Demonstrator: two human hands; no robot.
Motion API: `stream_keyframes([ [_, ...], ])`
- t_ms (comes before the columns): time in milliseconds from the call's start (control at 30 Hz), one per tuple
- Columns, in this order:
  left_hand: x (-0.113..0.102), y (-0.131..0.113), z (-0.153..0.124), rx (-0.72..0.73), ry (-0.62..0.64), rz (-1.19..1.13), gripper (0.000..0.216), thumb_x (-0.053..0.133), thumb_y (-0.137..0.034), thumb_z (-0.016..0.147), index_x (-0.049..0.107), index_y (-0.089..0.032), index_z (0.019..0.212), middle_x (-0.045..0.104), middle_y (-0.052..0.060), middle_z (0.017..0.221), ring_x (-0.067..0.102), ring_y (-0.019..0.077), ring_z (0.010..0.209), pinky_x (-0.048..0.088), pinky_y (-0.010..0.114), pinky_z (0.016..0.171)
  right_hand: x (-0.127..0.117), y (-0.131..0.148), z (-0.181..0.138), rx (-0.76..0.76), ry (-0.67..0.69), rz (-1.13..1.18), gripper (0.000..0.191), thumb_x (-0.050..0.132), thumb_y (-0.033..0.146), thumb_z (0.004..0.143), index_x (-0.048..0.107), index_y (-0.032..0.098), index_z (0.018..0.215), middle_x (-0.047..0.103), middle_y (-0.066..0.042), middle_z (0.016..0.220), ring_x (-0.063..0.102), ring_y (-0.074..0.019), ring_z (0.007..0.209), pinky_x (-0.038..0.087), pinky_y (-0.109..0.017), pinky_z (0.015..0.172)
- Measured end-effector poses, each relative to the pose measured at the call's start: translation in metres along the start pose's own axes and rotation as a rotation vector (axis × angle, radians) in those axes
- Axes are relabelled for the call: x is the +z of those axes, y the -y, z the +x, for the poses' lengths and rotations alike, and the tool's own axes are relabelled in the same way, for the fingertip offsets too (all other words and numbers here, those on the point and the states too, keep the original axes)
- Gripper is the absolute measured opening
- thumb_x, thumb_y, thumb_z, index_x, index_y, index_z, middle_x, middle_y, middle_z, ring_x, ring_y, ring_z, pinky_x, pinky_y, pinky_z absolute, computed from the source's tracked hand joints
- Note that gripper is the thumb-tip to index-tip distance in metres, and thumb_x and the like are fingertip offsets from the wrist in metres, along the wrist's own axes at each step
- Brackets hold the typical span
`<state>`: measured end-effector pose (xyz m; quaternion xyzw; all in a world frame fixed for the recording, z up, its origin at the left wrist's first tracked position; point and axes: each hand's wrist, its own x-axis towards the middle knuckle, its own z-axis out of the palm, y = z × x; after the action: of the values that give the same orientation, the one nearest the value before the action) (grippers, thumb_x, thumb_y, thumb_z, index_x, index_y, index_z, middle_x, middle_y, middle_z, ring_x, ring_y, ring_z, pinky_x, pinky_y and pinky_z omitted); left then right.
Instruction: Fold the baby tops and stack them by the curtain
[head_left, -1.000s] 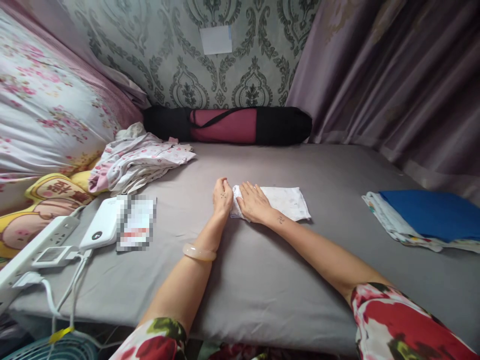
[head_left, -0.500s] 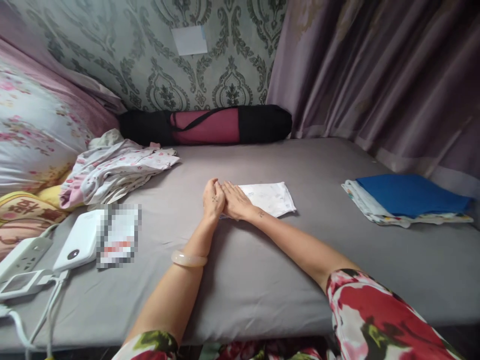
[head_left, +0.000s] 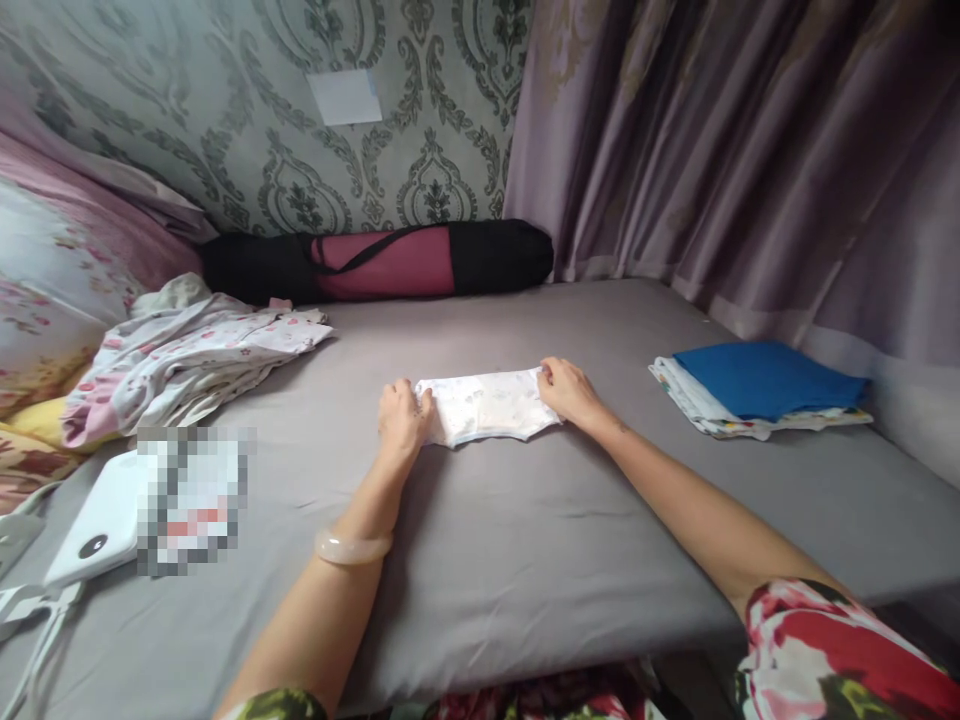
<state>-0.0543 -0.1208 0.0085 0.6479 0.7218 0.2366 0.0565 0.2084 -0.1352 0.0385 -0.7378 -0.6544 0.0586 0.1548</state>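
A small folded white cloth with a faint print [head_left: 487, 405] lies on the grey bed sheet [head_left: 525, 560] in front of me. My left hand [head_left: 401, 420], with a pale bangle on its wrist, pinches the cloth's left end. At the cloth's right end, my right hand [head_left: 566, 388] has its fingers curled around the edge. The cloth is stretched flat between the two hands.
A blue folded cloth [head_left: 757, 378] rests on a printed one at the right. Floral clothes [head_left: 180, 355] are heaped at the left, a white power bank [head_left: 97, 520] near them. A black and maroon roll bag [head_left: 375, 262] lies along the wall. A curtain [head_left: 735, 150] hangs on the right.
My right hand slid from beside the left hand to the cloth's right end. The cloth went from a wider flat shape to a narrower folded strip. The view shifted right.
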Motion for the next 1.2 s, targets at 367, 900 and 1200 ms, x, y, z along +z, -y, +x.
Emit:
stream_keyframes([
  [367,-0.025,0.006,0.014,-0.085,0.4,-0.093,0.038,0.056,-0.053,0.075,0.058,-0.019,0.06,0.055,0.004,0.049,0.055,0.0202,0.051,0.033,0.027,0.05,-0.011,-0.004,-0.007,0.322,0.288,0.354,0.032,0.061,0.04,0.083,0.064,0.017,0.061,0.059,-0.004,0.05,0.056,-0.0141,0.045,0.039,-0.022,0.044],
  [900,-0.063,-0.083,0.014,-0.074,0.345,-0.481,0.018,0.065,-0.035,0.071,0.055,-0.02,0.072,0.049,-0.007,0.049,0.044,0.0099,0.045,0.029,0.018,0.042,-0.029,-0.041,-0.028,0.201,0.234,0.794,0.007,0.058,0.022,0.081,0.061,0.016,0.08,0.065,0.0,0.067,0.061,-0.0119,0.055,0.046,-0.018,0.049],
  [1200,-0.012,-0.223,-0.003,0.24,0.397,-0.883,0.078,0.058,-0.02,0.074,0.03,-0.016,0.147,0.067,0.001,0.072,0.062,0.0138,0.056,0.051,0.025,0.058,-0.131,-0.168,-0.036,0.393,0.012,0.843,0.014,0.057,0.007,0.072,0.065,0.013,0.081,0.067,-0.001,0.067,0.061,-0.0107,0.058,0.045,-0.015,0.05],
])
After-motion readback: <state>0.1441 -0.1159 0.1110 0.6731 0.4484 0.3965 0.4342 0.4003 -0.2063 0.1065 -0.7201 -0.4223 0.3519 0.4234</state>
